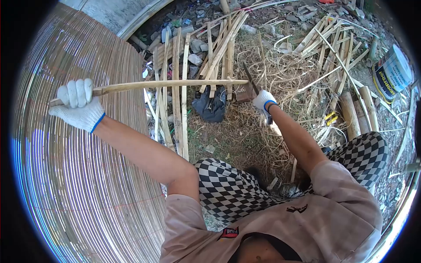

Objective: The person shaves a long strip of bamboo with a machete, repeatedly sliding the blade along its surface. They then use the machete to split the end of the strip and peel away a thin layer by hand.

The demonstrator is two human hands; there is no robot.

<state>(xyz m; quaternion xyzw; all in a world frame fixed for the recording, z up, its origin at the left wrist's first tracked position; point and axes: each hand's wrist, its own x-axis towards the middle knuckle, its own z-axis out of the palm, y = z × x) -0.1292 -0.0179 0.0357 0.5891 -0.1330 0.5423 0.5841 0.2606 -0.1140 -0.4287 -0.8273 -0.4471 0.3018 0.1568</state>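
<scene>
My left hand (78, 103), in a white knit glove with a blue cuff, is wrapped round one end of a long bamboo strip (171, 83) at the left. The strip runs level across the view to the right. In my right hand (264, 101), also gloved, is a knife (251, 79) with a dark blade that points up and left. Its blade is right beside the strip's far end; whether they touch, I cannot tell. A brown block (244, 93) lies just below that end.
A slatted bamboo screen (87, 166) fills the left side. Split strips (176, 96) lie beyond my left forearm. Curly shavings (280, 74) cover the ground near a dark cloth (209, 105). At the right are bamboo pieces (349, 115), a yellow-handled tool (331, 118) and a bucket (393, 72).
</scene>
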